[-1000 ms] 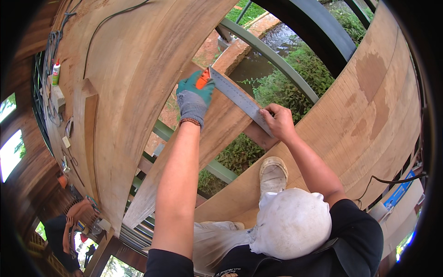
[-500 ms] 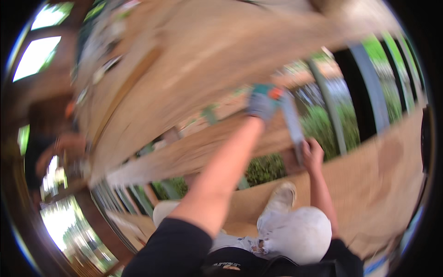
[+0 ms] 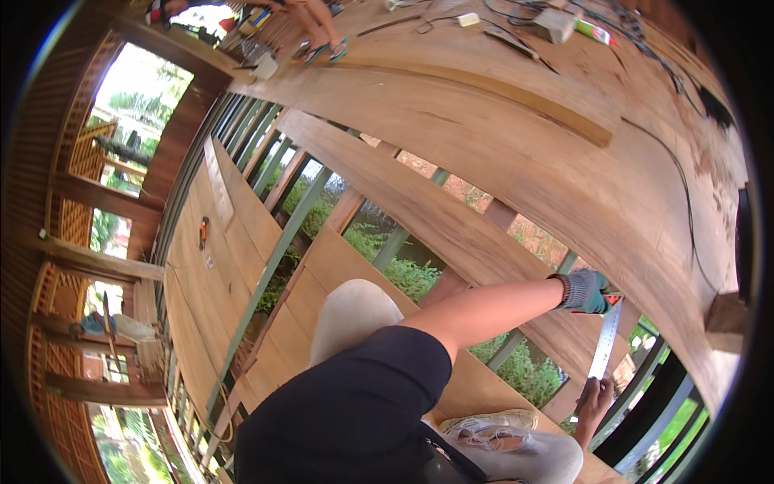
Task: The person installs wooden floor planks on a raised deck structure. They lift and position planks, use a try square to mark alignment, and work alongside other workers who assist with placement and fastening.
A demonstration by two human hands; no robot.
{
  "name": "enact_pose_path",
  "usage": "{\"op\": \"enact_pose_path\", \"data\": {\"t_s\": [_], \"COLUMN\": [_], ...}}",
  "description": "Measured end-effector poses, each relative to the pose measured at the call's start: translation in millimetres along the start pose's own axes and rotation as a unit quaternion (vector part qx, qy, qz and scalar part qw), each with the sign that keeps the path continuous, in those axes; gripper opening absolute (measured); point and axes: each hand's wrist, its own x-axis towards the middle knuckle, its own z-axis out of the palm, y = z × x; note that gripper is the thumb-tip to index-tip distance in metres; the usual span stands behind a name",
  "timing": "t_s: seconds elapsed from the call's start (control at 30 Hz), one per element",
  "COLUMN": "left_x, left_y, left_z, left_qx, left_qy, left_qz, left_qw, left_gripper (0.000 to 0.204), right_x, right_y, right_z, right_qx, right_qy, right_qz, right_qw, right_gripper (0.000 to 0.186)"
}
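Observation:
My left hand [image 3: 587,292], in a grey and teal glove, grips the orange handle of a try square [image 3: 605,343] over the right end of a loose plank [image 3: 451,230]. The square's pale metal blade, marked like a ruler, runs toward my bare right hand [image 3: 595,397]. Those fingers are closed round the blade's near end. The plank lies across green and brown joists [image 3: 393,248], beside the laid boards on its far side. Part of the handle is hidden by the glove.
Gaps between joists drop to plants and water. A narrow wood strip [image 3: 516,93] lies on the far boards. Beyond it are cables [image 3: 669,77], a block [image 3: 555,26] and a green tube [image 3: 594,32]. An orange tool [image 3: 203,232] rests at left. Another person's feet [image 3: 326,50] stand far off.
My view has swung left and steadied, so the hands and square now appear farther right and lower. Both hands still hold the square. The far person's feet have come into view.

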Motion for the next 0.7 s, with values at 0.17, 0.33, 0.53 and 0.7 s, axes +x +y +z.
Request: {"op": "enact_pose_path", "data": {"t_s": [0.17, 0.33, 0.53, 0.7], "left_x": [-88.7, -252.4, -420.9, -477.1], "left_y": [-32.4, -4.2, 54.9, 45.5], "left_z": [-72.2, -169.0, -283.1, -396.4], "left_qx": [-0.239, -0.381, -0.366, -0.278], "left_qy": [0.144, 0.297, 0.424, 0.403], "left_qz": [-0.120, -0.280, -0.125, -0.099], "left_qw": [0.953, 0.830, 0.819, 0.866], "left_gripper": [0.036, 0.032, 0.025, 0.035], "right_x": [11.7, -32.8, -168.1, -182.2], "right_y": [-210.5, -381.7, -509.2, -590.1], "right_z": [50.3, 155.7, 304.7, 373.3], "right_qx": [-0.340, -0.333, -0.037, -0.037], "right_qy": [-0.027, -0.045, -0.378, -0.365], "right_qz": [-0.235, -0.365, -0.006, 0.001], "right_qw": [0.910, 0.869, 0.925, 0.930], "right_gripper": [0.052, 0.049, 0.048, 0.032]}}
